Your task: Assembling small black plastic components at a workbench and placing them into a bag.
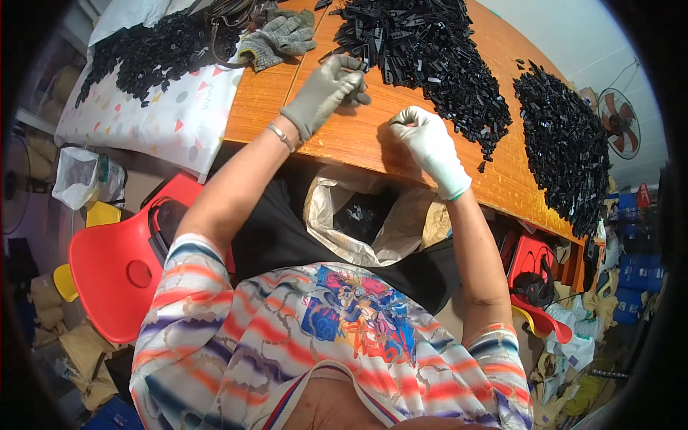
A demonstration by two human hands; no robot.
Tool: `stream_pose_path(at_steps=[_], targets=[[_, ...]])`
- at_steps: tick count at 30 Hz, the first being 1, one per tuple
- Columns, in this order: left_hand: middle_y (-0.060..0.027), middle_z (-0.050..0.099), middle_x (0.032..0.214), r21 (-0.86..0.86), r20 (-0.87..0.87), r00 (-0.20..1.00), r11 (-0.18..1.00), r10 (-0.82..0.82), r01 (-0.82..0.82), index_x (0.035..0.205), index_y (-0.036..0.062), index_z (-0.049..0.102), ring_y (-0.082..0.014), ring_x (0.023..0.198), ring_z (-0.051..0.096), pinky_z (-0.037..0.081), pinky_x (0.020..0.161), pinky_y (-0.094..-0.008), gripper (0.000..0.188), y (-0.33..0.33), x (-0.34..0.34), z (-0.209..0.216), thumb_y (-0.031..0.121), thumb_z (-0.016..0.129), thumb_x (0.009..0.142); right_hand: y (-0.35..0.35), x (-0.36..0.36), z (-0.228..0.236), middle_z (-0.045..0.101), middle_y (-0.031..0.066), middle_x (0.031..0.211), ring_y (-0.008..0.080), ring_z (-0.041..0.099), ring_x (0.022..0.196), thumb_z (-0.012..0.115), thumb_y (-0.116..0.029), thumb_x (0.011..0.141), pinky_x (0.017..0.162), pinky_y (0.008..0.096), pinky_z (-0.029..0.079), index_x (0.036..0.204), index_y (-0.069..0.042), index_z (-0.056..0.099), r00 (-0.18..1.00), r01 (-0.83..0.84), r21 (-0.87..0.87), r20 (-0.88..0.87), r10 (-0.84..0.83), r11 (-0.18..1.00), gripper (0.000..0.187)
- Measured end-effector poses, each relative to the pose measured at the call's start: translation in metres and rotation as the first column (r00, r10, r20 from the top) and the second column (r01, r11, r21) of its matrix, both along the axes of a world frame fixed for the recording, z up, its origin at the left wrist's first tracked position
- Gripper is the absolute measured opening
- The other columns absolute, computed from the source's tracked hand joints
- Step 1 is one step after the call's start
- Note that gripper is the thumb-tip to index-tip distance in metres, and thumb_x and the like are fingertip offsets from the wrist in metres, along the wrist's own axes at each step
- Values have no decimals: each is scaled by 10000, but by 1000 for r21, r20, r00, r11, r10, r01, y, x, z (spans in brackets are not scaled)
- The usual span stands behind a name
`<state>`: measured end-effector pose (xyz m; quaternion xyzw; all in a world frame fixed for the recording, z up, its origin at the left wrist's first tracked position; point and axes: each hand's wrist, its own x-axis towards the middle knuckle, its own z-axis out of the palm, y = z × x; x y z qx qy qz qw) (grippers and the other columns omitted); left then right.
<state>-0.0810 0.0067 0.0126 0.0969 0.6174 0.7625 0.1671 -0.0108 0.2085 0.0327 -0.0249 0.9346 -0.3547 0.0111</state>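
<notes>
A large heap of small black plastic parts (430, 57) spreads over the wooden table (287, 122). At the heap's near left edge is my left hand (326, 97) in a grey-coated glove. Its fingers are curled in, and whatever they hold is hidden. To its right, above the front of the table, my right hand (430, 143) wears a whitish glove. Thumb and forefinger are pinched together there, with a small dark piece at the tips. Below the table edge, between my legs, an open paper sack (322, 208) has black parts inside.
Another black heap (566, 150) covers the table's right side; a third (158, 57) lies on a patterned cloth (158, 129) at left. Grey knit gloves (283, 36) rest between. Red chairs (107, 279) flank me. A lined bin (77, 175) stands left, a fan (618, 123) far right.
</notes>
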Motion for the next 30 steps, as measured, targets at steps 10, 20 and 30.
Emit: stream_pose_path(at_steps=[10, 20, 30], targets=[[0, 577, 872, 550, 260, 946, 835, -196, 22, 1150, 37, 558, -81, 711, 581, 491, 619, -201, 270, 18, 26, -32, 256, 488, 1010, -23, -11, 11, 647, 4, 730, 44, 550, 632, 635, -167, 890, 566, 216, 430, 868, -10, 691, 992, 128, -464, 68, -108, 877, 168], [27, 481, 756, 343, 207, 977, 939, -50, -25, 1150, 77, 530, -20, 544, 386, 318, 463, -139, 242, 23, 44, -18, 267, 454, 1022, -36, -14, 10, 698, 41, 908, 68, 595, 756, 610, -115, 904, 687, 213, 472, 1132, 4, 658, 991, 95, -621, -16, -135, 778, 262], [27, 495, 740, 245, 140, 990, 968, 16, -51, 1106, 77, 523, -16, 533, 384, 314, 457, -144, 194, 27, 48, -10, 238, 472, 1012, -41, -17, 1, 716, 83, 987, 113, 652, 891, 621, -114, 903, 797, 246, 497, 1125, 12, 656, 972, 102, -525, -126, -196, 845, 257]])
